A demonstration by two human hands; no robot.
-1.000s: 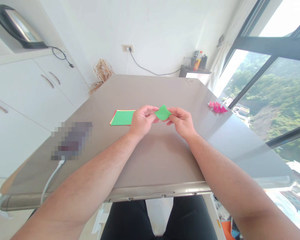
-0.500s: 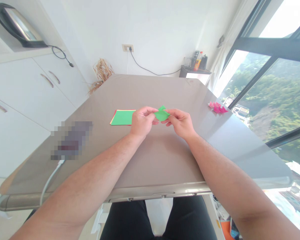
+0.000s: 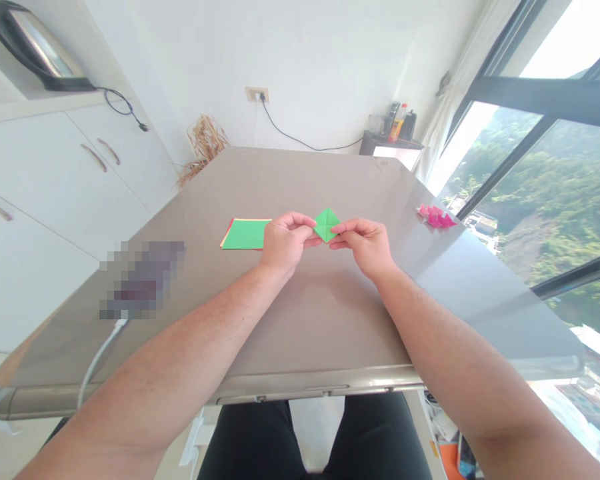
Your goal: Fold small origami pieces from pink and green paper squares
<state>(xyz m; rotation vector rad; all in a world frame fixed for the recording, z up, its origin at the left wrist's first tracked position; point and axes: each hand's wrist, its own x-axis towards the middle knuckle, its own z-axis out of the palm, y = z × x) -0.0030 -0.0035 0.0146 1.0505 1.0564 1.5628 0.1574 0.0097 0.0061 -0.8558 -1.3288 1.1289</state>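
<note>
A small folded green paper [image 3: 327,223], shaped like a diamond with crease lines across it, is held above the table between both hands. My left hand [image 3: 287,240] pinches its left corner with thumb and fingers. On the opposite side, my right hand [image 3: 365,243] is closed on the right corner, its thumb on the front face. Just left of my left hand lies a stack of coloured paper sheets [image 3: 245,235], green on top with red and yellowish edges showing; the hand covers its right end.
Pink folded paper pieces [image 3: 436,216] sit near the table's right edge by the window. A pixelated dark object [image 3: 147,280] with a white cable [image 3: 103,350] lies at the left. The grey-brown table [image 3: 310,320] reaches back to dried stalks [image 3: 205,143] and a small cabinet [image 3: 393,150].
The green paper has gone from a rounded, bent shape with a raised tip to a flattened diamond facing me. My right hand has shifted slightly right.
</note>
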